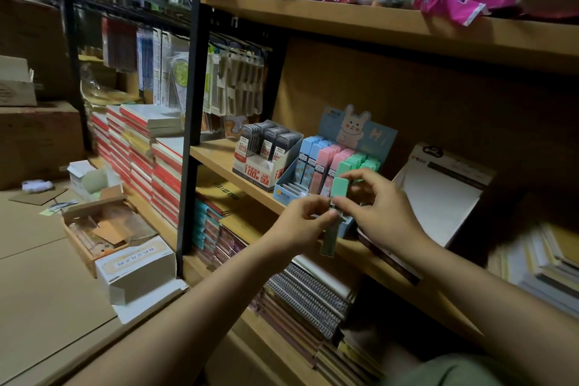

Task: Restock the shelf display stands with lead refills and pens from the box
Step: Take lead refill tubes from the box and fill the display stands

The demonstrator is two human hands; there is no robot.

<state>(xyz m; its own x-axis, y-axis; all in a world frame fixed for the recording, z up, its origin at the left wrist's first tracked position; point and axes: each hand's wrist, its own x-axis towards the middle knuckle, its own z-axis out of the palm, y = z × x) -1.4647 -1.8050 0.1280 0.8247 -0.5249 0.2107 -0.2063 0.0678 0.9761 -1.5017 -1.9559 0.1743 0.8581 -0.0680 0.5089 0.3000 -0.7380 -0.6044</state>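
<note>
Head view shows the right hand point(380, 200) pinching the top of a green lead refill case point(334, 213) between thumb and fingertips, while the left hand point(305, 222) pinches the same case lower down, about its middle; the case hangs upright, just in front of the pastel display stand point(313, 175) with the rabbit card, whose blue, pink and green columns look nearly full. The chief risk, as I judge it, is that the case slips as one hand lets go, since both grips are only fingertip pinches, and it would drop past the shelf edge point(250, 188) onto the spiral notebooks point(310, 298) stacked below. A second risk is knocking the green cases at the right of the stand, which sit just behind the right hand's fingers; a careless push could tip them out of line. Which slot is meant for this case I cannot tell, as the hands hide the front of the stand. Just beside it on the left stands a white stand of grey lead refills point(269, 147), close enough to be nudged. To the right leans a white empty display box point(438, 191), near the right wrist. Down on the floor at the left sits an open cardboard box point(103, 229) with a white carton point(138, 269) in front of it, well apart from the hands
</note>
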